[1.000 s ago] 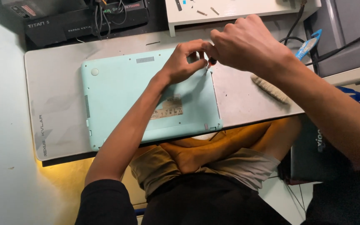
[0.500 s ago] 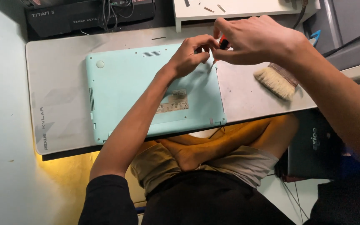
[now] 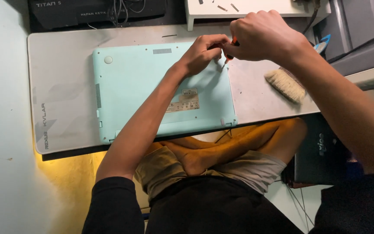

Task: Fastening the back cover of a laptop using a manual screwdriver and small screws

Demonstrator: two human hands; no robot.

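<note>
One mint-green laptop (image 3: 143,91), one brush (image 3: 285,83), one grey desk mat (image 3: 61,86), one screwdriver (image 3: 232,48), two hands.

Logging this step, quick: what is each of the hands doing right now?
Left hand: closed, fingertips pinched at the laptop corner; contents cannot be told.
Right hand: closed on a screwdriver.

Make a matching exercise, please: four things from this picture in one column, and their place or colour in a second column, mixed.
1. laptop
2. brush
3. screwdriver
4. mat

a. grey, lies under the laptop
b. held in the right hand, tip at the laptop's corner
c. mint green, underside facing up
d. pale bristles, lies on the mat right of the laptop

Pairs: 1-c, 2-d, 3-b, 4-a
</note>
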